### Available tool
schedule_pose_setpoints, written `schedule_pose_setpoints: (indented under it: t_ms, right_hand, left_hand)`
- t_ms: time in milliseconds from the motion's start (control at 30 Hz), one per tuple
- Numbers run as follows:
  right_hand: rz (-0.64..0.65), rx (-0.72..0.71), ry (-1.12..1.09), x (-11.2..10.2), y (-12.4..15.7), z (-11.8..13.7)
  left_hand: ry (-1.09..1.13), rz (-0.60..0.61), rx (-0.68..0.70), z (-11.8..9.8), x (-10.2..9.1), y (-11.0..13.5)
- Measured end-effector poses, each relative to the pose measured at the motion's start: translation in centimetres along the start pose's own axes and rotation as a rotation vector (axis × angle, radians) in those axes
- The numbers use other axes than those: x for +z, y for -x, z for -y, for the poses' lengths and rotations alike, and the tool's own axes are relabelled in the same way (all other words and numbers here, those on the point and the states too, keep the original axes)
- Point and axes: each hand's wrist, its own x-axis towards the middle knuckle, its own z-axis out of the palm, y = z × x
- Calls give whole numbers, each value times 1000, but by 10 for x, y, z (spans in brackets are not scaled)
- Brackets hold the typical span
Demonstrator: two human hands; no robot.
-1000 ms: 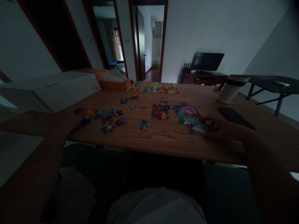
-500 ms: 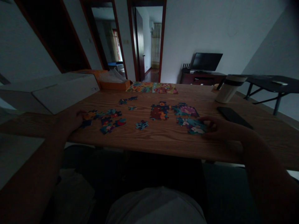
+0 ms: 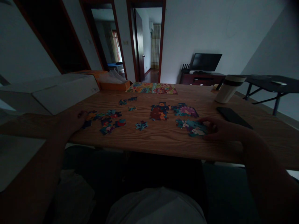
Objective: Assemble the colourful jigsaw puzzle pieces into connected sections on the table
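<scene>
My left hand [image 3: 74,120] rests at the table's left side, fingers loosely bent beside a cluster of jigsaw puzzle pieces [image 3: 106,122]; nothing shows in it. Over on the right, my right hand [image 3: 220,129] has its thumb and forefinger around the right edge of a joined puzzle section with white rabbits [image 3: 196,129]. Just beyond that lies a section with a pink-purple shape [image 3: 187,111]. A brown bear-like section [image 3: 158,112] is in the middle. A loose blue piece [image 3: 141,125] sits nearer the front edge, and smaller pieces [image 3: 132,108] lie farther back.
A colourful printed picture sheet [image 3: 153,88] lies at the table's far edge. Left of it are an orange box lid [image 3: 114,85] with clear plastic and a large white box [image 3: 65,93]. A tumbler [image 3: 228,90] and a dark phone [image 3: 233,117] are at right.
My left fingers have curled and drawn slightly back from the pieces beside them. My right hand stays at the rabbit section, and the puzzle pieces look unmoved.
</scene>
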Motion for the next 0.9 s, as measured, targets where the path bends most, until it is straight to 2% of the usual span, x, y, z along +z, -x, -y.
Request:
schedule_pose_setpoints:
  t_ms: [267, 500, 900]
  right_hand:
    - [41, -44, -28, 1, -5, -11]
    - [27, -34, -37, 1, -5, -9]
    - [-39, -58, 28, 0, -6, -11]
  left_hand:
    - [-48, 74, -61, -6, -1, -1]
    - [-35, 44, -26, 0, 3, 0]
    - [-25, 65, -87, -3, 0, -1]
